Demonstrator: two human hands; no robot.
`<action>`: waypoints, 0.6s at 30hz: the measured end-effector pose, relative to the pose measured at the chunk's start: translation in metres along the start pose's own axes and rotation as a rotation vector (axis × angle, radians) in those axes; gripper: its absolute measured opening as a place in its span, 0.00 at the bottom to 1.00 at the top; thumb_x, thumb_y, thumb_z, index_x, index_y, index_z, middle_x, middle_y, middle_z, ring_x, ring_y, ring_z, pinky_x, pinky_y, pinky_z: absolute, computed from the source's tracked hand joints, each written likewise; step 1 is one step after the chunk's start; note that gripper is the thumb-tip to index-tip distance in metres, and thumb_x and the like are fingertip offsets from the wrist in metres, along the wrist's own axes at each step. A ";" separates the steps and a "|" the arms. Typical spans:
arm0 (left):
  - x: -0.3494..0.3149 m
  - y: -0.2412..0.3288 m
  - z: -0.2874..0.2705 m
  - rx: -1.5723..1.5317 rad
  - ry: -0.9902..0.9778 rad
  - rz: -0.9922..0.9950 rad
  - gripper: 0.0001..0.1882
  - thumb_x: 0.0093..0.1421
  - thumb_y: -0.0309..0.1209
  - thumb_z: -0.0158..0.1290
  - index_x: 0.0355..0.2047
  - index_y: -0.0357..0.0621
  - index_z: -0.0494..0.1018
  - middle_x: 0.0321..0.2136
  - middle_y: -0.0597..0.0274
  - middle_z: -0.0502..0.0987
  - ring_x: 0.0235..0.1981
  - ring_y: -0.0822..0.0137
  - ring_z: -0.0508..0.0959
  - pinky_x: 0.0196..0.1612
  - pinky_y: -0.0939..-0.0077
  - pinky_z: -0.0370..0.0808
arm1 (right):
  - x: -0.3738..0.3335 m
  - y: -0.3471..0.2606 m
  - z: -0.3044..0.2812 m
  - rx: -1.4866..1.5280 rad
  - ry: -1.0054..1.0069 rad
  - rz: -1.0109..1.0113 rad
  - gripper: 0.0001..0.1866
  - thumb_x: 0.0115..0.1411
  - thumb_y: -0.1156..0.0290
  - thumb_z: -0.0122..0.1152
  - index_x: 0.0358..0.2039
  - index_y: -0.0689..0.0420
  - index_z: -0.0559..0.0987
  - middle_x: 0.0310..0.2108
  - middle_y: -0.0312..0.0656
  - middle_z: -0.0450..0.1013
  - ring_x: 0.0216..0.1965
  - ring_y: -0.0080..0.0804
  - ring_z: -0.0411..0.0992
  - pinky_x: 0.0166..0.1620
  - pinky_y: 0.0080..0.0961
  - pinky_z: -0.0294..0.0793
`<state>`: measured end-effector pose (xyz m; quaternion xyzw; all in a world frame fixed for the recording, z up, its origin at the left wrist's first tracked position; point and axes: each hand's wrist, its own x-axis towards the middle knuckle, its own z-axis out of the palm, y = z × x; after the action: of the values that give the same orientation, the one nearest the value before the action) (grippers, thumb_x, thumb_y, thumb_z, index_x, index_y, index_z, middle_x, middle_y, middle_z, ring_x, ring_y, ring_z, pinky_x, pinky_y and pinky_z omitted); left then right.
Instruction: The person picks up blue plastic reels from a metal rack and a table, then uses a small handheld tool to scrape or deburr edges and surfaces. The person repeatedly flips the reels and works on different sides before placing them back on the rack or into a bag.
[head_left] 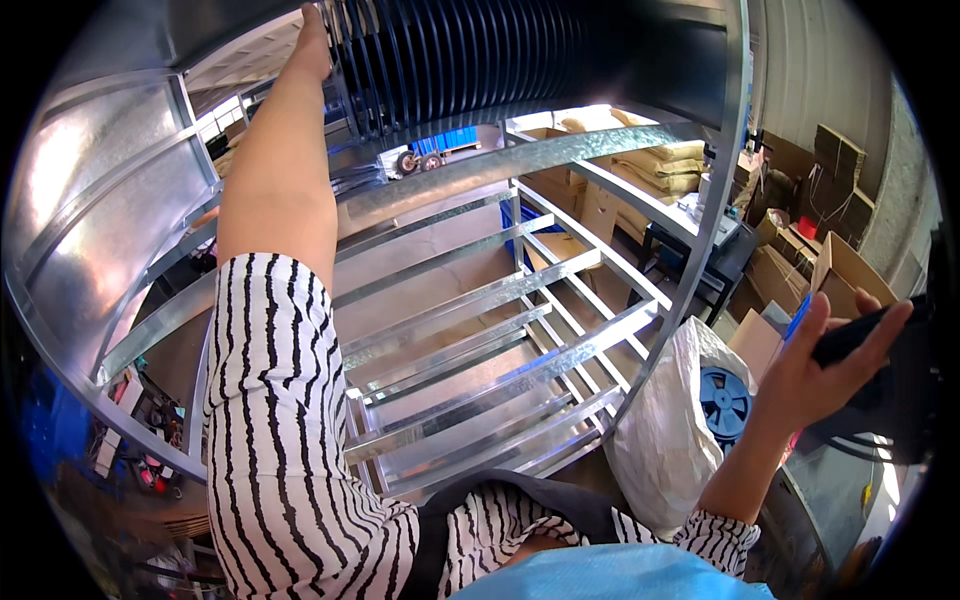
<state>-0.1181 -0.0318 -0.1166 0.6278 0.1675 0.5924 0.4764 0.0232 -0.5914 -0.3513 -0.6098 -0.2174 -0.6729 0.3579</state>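
My left arm reaches up to the top of a metal rack, where a row of black ribbed, plate-like parts (470, 65) lies side by side. My left hand (314, 45) is at the left end of that row, cut by the picture's upper edge, and its fingers are mostly hidden. Out to the right, my right hand (815, 375) has its thumb and fingers around a black part (860, 340). That part runs into the dark rim of the picture, so its full shape does not show.
The metal rack (480, 295) with slatted shelves stands before me. A white woven sack (660, 430) holding a blue spoked disc (726, 405) is right of it. Cardboard boxes (840, 265), a dark table (715, 265) and stacked tan sacks (660, 170) lie beyond. A wheeled blue cart (455, 140) stands farther back.
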 end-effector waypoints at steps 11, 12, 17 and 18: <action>0.007 -0.006 0.014 0.431 0.137 0.262 0.36 0.66 0.54 0.37 0.53 0.27 0.66 0.55 0.40 0.68 0.57 0.50 0.67 0.57 0.61 0.62 | -0.048 0.066 -0.046 -0.119 -0.071 0.250 0.34 0.63 0.61 0.55 0.67 0.49 0.54 0.47 0.41 0.70 0.47 0.29 0.70 0.49 0.24 0.72; 0.004 -0.005 0.016 0.401 0.147 0.266 0.36 0.66 0.54 0.37 0.51 0.27 0.68 0.52 0.40 0.70 0.55 0.50 0.69 0.56 0.62 0.63 | -0.048 0.067 -0.048 -0.092 -0.075 0.258 0.34 0.63 0.63 0.56 0.67 0.48 0.54 0.47 0.41 0.69 0.43 0.26 0.70 0.43 0.19 0.74; 0.021 -0.015 0.012 0.484 0.219 0.314 0.33 0.66 0.52 0.36 0.45 0.27 0.72 0.46 0.40 0.75 0.51 0.51 0.73 0.54 0.65 0.65 | -0.060 0.069 -0.053 -0.067 -0.152 0.353 0.33 0.64 0.65 0.53 0.67 0.46 0.53 0.48 0.41 0.69 0.48 0.29 0.70 0.50 0.25 0.73; 0.014 -0.013 0.015 0.500 0.210 0.315 0.33 0.66 0.51 0.36 0.45 0.27 0.73 0.46 0.40 0.75 0.51 0.51 0.73 0.54 0.65 0.65 | -0.062 0.070 -0.053 -0.070 -0.165 0.371 0.33 0.64 0.65 0.53 0.67 0.45 0.53 0.48 0.41 0.69 0.49 0.30 0.69 0.52 0.27 0.72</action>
<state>-0.0967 -0.0204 -0.1168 0.6790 0.2573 0.6609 0.1896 0.0400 -0.6621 -0.4309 -0.7044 -0.1062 -0.5505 0.4354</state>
